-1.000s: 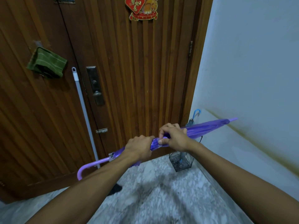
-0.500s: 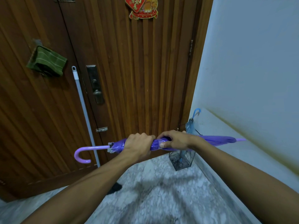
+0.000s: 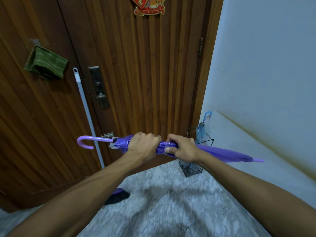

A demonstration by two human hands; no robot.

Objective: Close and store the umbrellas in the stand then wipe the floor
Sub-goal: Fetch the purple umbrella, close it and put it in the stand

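Both hands, the left hand (image 3: 143, 145) and the right hand (image 3: 183, 148), are gripping the folded translucent purple umbrella (image 3: 222, 153), fingers wrapped tight, seemingly bundling it; next, upending it into the black wire stand (image 3: 192, 170) at two o'clock.

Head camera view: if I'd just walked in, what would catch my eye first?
First, the purple umbrella, folded and held level across the middle of the view, with the left hand and right hand both gripping it. Behind it stands the brown wooden door, with a green cloth hanging at upper left. In the right corner, a wire umbrella stand already holds a blue umbrella.
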